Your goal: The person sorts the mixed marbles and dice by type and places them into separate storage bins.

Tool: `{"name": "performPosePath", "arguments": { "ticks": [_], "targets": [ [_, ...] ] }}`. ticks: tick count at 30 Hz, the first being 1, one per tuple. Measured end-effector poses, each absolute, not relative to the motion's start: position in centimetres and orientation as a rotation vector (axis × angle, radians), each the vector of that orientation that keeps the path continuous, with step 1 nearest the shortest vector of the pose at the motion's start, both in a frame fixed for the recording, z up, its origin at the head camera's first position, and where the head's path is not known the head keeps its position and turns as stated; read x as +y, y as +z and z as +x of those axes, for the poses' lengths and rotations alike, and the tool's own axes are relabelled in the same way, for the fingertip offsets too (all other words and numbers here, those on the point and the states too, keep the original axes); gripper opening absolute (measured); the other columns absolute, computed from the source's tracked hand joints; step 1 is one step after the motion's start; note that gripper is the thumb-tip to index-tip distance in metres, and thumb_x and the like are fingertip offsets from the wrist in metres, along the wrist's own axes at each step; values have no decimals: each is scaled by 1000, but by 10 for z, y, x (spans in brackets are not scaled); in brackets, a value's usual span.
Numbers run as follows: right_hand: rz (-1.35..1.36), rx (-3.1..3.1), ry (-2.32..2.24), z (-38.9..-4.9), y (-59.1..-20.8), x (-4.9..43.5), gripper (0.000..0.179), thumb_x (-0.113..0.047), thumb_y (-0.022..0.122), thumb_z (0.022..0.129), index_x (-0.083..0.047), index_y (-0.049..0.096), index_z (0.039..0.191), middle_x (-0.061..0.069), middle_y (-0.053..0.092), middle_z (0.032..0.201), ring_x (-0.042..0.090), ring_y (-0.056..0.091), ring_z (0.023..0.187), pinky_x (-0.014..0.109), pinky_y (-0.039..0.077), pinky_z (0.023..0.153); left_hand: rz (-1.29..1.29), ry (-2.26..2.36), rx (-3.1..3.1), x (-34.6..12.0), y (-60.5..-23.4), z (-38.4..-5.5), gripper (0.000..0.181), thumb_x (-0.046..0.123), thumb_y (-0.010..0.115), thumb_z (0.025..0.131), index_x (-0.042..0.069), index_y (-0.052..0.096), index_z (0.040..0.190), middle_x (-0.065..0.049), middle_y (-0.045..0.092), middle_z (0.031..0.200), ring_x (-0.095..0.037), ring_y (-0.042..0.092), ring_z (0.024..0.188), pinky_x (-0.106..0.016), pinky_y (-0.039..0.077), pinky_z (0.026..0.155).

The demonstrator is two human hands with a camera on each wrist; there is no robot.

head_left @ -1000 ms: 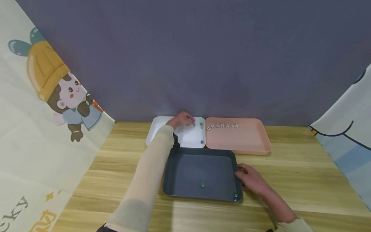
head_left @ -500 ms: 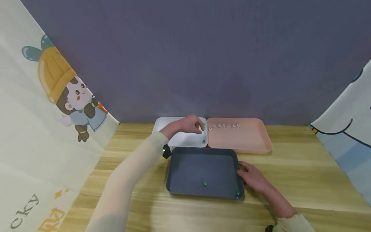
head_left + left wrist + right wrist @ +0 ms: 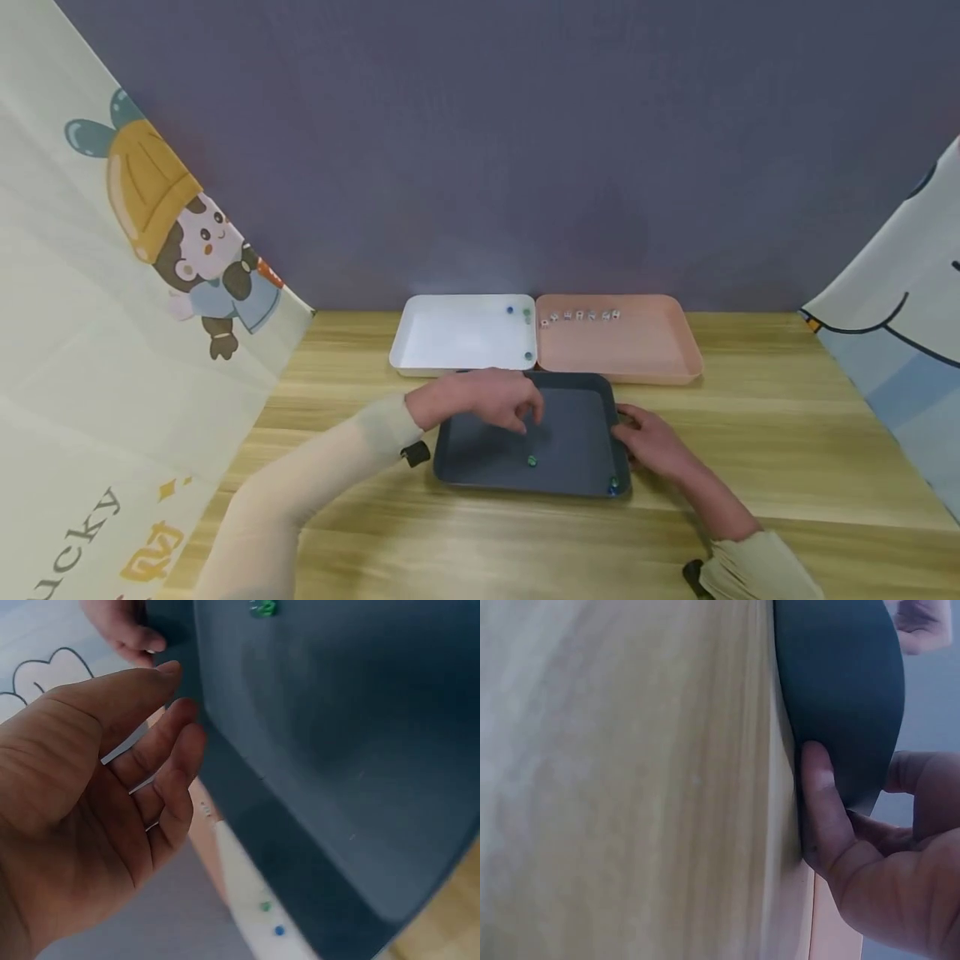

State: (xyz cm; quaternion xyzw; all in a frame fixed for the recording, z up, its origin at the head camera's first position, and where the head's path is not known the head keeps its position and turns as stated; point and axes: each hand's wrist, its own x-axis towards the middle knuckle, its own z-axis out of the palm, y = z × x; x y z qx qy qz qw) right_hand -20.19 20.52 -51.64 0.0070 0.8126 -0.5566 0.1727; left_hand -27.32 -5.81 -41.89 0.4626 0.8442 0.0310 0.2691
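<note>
My left hand (image 3: 491,398) hovers over the dark grey tray (image 3: 572,421), fingers loosely bent and nothing between them, as the left wrist view also shows. In the tray, a green glass marble (image 3: 532,461) lies just below those fingers. A second green marble (image 3: 614,482) and a blue marble (image 3: 612,491) sit together in its near right corner. My right hand (image 3: 654,442) grips the tray's right wall; in the right wrist view, a finger (image 3: 821,780) presses the wall's outer side and the thumb is at the rim.
Behind stands a white tray (image 3: 457,329) with a blue marble (image 3: 510,310), greenish marbles (image 3: 527,313) and a bluish marble (image 3: 528,356) along its right side. Beside it, a pink tray (image 3: 622,350) holds several white dice (image 3: 580,315) in a row. A dark wall rises behind.
My left hand has come from the white tray's back right area toward me, over the dark tray. A blue marble now shows where its fingers were. My right hand keeps its grip.
</note>
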Motion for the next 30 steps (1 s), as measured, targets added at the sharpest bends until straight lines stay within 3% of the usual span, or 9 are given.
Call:
{"name": "performPosePath", "arguments": {
  "ticks": [6,7,11,15,30],
  "targets": [
    [26,2281,-1599,-201,-517,205,54,-12,49,98,8,32,145,23,57,110,23,63,76,40,56,61,1225,155,2233,-53,-445,-275,21,18,73,90,18,70,111,11,64,88,-2,59,75,-21,48,67],
    [22,2281,-1597,-201,-517,205,54,-12,49,98,8,32,145,23,58,110,22,63,76,40,56,61,1222,153,2227,-53,-448,-275,21,18,73,90,18,70,110,11,64,86,-1,59,73,-21,49,74],
    [15,2283,-1596,-201,-517,205,55,-13,49,98,9,32,145,24,58,113,22,63,77,40,56,61,1211,150,2193,-52,-457,-270,21,18,74,88,18,70,109,13,62,79,-1,59,68,-21,49,73],
    [10,2283,-1599,-201,-518,206,55,-14,49,99,9,31,146,26,57,115,23,63,78,40,56,62,1211,175,2159,-52,-466,-268,23,19,77,86,18,69,107,11,62,80,-2,59,68,-19,48,62],
    [22,2276,-1584,-203,-516,208,55,-16,49,99,6,32,147,25,56,117,23,63,82,39,55,63,1254,266,2168,-55,-482,-267,12,22,79,84,22,70,92,11,62,77,-2,56,66,-19,46,59]
  ]
}}
